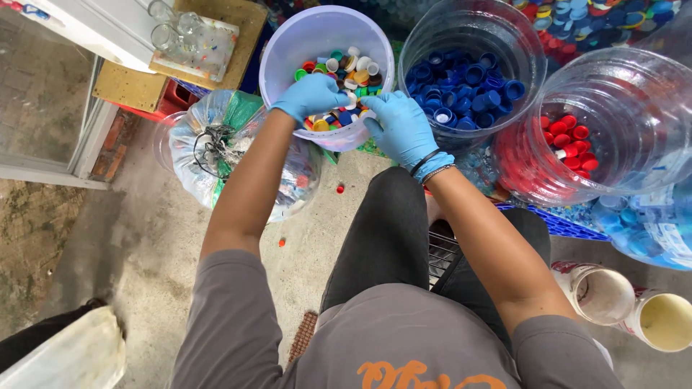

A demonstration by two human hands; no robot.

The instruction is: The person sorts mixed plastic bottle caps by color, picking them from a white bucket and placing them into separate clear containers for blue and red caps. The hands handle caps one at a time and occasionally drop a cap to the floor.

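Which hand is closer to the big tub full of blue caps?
The right hand. It sits at the near rim of the white bucket, just beside the tub of blue caps. The left hand is farther away, on the bucket's other side.

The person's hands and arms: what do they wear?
Both the left hand and the right hand wear thin light-blue disposable gloves. The right wrist carries two bracelets, one dark and one beaded. Both forearms are bare. Short grey sleeves cover the upper arms.
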